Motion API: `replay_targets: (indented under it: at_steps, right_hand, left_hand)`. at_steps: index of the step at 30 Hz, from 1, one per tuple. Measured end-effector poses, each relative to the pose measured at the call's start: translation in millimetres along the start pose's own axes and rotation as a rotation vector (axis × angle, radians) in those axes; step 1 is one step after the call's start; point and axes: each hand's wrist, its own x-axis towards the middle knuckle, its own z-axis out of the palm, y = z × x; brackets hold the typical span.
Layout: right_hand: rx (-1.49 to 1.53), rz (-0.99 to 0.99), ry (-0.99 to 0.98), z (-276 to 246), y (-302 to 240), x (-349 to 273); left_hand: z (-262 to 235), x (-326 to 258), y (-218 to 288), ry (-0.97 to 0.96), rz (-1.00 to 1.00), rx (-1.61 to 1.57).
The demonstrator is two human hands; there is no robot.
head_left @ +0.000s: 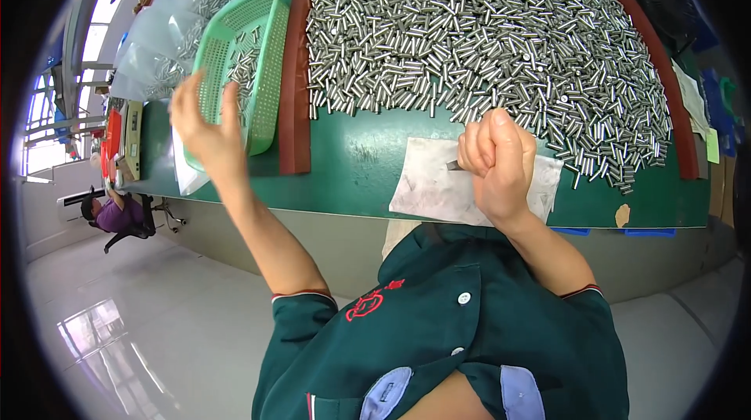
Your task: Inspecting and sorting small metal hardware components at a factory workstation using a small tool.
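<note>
My left hand (207,127) hovers at the near end of a green plastic basket (275,52), fingers spread and nothing seen in them. Inside that basket lies a small heap of short metal pins (244,68). Over a smudged white sheet (422,181), my right hand (498,166) is closed in a fist. A small dark tip pokes out at its left side; the rest is hidden by the fingers. Beyond the sheet spreads a large pile of shiny metal pins (469,37) on the green tabletop (352,154).
Red-brown rails (295,99) bound the pile on both sides. Clear plastic bags (156,48) of pins stand at the far left, near a weighing scale (130,138). A black fan (666,1) is at the far right. Another person (117,215) sits at the left.
</note>
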Motion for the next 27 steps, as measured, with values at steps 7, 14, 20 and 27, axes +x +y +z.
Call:
replay_targets:
  at_steps: [7, 14, 20, 27]
  right_hand:
    - [-0.001, 0.005, -0.003, 0, -4, 0]
    - [-0.063, -0.012, 0.007, 2, 0, 2]
    - [-0.039, -0.006, 0.025, 4, -3, 1]
    - [-0.019, 0.024, -0.012, -1, -5, 1]
  left_hand:
    - [48, -37, 81, -0.473, 0.301, -0.400]
    - [55, -26, 82, -0.619, 0.407, -0.328]
    - [51, -19, 82, -0.693, 0.422, -0.341]
    - [47, -54, 92, -0.674, -0.598, -1.416]
